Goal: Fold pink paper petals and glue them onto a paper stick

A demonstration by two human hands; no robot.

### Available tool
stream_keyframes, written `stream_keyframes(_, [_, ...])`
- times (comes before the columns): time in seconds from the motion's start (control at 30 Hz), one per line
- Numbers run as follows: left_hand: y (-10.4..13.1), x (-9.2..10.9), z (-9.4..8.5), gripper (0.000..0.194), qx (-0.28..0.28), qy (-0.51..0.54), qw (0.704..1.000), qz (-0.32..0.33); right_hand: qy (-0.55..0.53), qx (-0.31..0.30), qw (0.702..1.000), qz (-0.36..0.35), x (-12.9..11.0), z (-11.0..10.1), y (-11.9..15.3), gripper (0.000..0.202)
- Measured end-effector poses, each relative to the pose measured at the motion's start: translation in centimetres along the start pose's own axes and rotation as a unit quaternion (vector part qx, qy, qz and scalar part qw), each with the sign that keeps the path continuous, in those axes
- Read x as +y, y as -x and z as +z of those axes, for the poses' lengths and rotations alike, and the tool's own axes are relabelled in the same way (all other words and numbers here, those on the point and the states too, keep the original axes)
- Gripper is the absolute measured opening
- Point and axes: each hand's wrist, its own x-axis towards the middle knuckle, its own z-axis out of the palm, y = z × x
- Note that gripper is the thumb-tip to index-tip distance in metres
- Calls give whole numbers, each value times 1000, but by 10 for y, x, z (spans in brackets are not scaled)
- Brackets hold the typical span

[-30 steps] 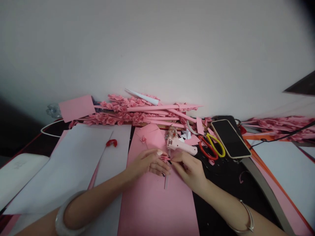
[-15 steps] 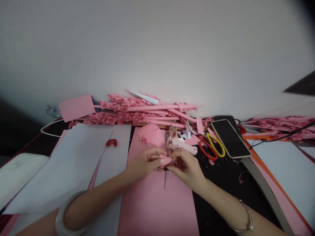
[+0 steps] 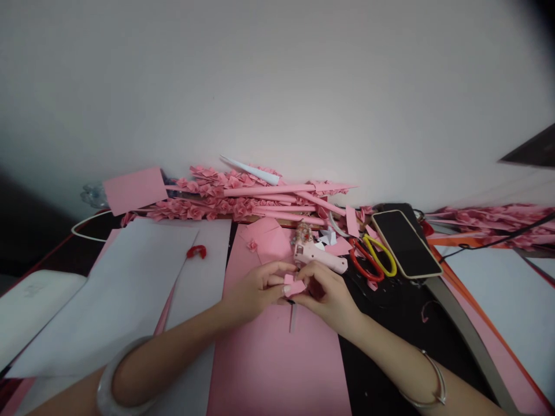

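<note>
A small pink paper piece (image 3: 294, 286) is between my two hands, over the large pink sheet (image 3: 281, 358). My left hand (image 3: 255, 289) pinches its left side, the thumb lying on top. The fingers of my right hand (image 3: 332, 294) close on its right edge. Below the piece a thin greyish strip (image 3: 293, 318) sticks out toward me. Just beyond my hands lies a pale pink glue gun (image 3: 321, 255). A little pink paper flower (image 3: 252, 246) rests on the sheet to the left, near cut pink paper (image 3: 271, 237).
Pink paper flowers (image 3: 208, 199) and rolled pink cones line the wall. Red and yellow scissors (image 3: 367, 260) and a phone (image 3: 406, 244) lie right. White sheets (image 3: 130, 277) with a red object (image 3: 196, 252) and a white box (image 3: 41, 309) are left.
The pink piece has turned between my fingers and now shows a notched, unfolded-looking shape. My fingers have shifted slightly around it; the surroundings look the same.
</note>
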Motion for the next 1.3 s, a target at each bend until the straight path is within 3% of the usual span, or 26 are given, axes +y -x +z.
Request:
stream_keyframes(0.23, [2,2,1,30,14,-40,999,-17,-25,14,999,13,2,-1,-1,16])
stream_keyframes(0.5, [0,5,0,33,6,-17,1000,-13,-11,-12,1000,6,2,-3,0,19])
stream_keyframes(0.83, [0,-6,-4,32,9,-78,997,-5,-21,0,1000,15,3,-2,0,13])
stream_keyframes(1.3, [0,-3,-2,36,26,-35,999,-30,-3,22,999,-37,2,-3,1,5])
